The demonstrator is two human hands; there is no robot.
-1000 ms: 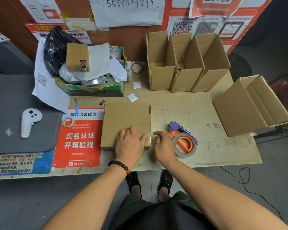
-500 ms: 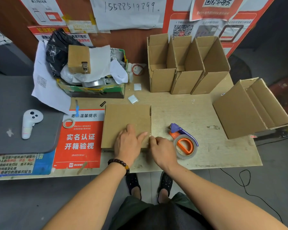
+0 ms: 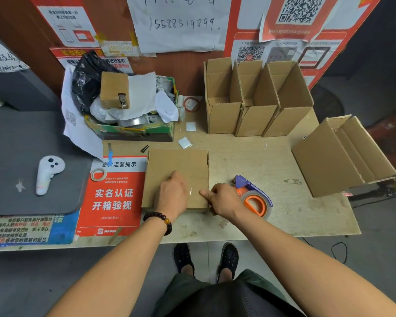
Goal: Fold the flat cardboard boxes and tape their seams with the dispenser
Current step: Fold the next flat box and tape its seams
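Note:
A closed cardboard box (image 3: pixel 176 165) lies flat on the table in front of me, with a strip of clear tape shining near its front right corner. My left hand (image 3: pixel 172 193) presses down on the box's near top. Beside it, my right hand (image 3: pixel 224 200) has a fingertip on the tape at the box's right edge, its other fingers loosely bent and holding nothing. The purple and orange tape dispenser (image 3: pixel 255 199) lies on the table just right of my right hand, untouched.
Three open folded boxes (image 3: pixel 256 117) stand in a row at the back by the wall. Another open box (image 3: pixel 329 161) lies tipped at the right table edge. A cluttered green carton (image 3: pixel 133 131) sits back left, a white controller (image 3: pixel 47 173) on the grey mat, a small tape roll (image 3: pixel 98 174) on the red notice.
My right hand slid left from beside the dispenser to the box's right front edge. The left hand stayed pressed on the box top.

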